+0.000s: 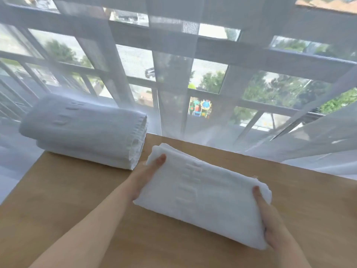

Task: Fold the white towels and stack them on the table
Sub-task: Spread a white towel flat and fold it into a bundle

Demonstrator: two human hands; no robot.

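A folded white towel (202, 194) is held just above the wooden table (77, 200), slightly tilted. My left hand (148, 173) grips its left end, thumb on top and fingers hidden under the cloth. My right hand (270, 223) grips its right end the same way. At the table's far left corner lies a stack of folded white towels (85, 128), about a hand's width left of the held towel.
Sheer white curtains (193, 55) hang right behind the table's far edge, with a window grid and trees behind them. The curtain hem (309, 155) lies along the table's right far edge.
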